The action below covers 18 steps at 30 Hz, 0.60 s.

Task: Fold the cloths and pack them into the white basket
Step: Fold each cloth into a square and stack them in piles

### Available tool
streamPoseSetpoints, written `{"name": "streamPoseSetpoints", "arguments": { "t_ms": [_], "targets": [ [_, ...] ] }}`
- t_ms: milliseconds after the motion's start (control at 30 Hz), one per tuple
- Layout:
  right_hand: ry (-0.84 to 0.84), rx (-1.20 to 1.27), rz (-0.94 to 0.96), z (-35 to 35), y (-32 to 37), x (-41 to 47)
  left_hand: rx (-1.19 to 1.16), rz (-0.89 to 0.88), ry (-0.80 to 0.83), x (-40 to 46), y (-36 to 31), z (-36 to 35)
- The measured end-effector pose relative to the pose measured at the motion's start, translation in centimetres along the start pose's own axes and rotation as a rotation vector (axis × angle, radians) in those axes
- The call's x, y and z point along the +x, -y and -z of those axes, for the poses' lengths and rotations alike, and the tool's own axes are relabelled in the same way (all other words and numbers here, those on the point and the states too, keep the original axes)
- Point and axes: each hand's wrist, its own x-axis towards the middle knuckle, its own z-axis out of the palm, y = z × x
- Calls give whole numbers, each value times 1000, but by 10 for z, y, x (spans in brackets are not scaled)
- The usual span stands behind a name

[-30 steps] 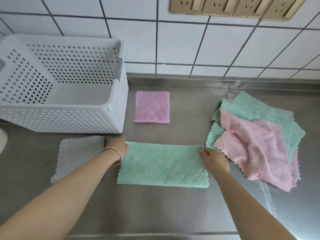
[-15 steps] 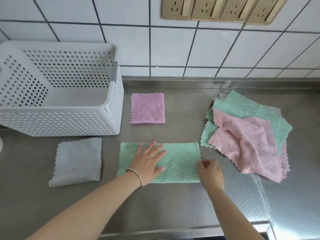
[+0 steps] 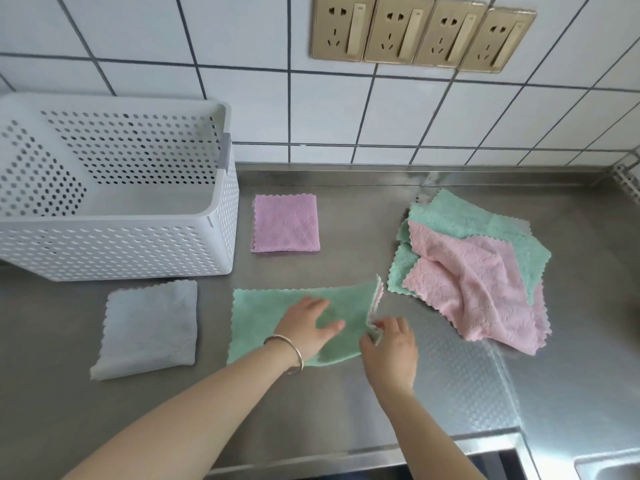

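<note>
A green cloth (image 3: pixel 263 317), folded into a long strip, lies on the steel counter in front of me. My left hand (image 3: pixel 308 327) presses flat on its middle, fingers spread. My right hand (image 3: pixel 389 348) pinches the strip's right end and has lifted it off the counter. A folded purple cloth (image 3: pixel 285 223) lies beside the white perforated basket (image 3: pixel 117 251), which has nothing visible in it. A folded grey cloth (image 3: pixel 149 329) lies in front of the basket. A loose pile of pink and green cloths (image 3: pixel 478 268) sits at the right.
The white tiled wall with a row of gold sockets (image 3: pixel 422 36) rises behind the counter. The counter's front edge (image 3: pixel 346 455) runs just below my arms, and a sink corner (image 3: pixel 609 465) shows at the bottom right.
My left hand went from the strip's left end to press on its middle. My right hand has raised the right end of the green cloth, which lay flat before.
</note>
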Motion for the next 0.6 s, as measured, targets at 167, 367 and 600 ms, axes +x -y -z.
{"name": "streamPoseSetpoints", "arguments": {
  "t_ms": [167, 367, 600],
  "targets": [
    [-64, 37, 534, -13, 51, -29, -534, 164, -170, -10, -20, 37],
    [119, 13, 798, -35, 65, -46, -504, 349, -318, -13, 25, 45],
    [377, -293, 706, -56, 50, -47, -538, 493, -327, -9, 85, 30]
  ]
}}
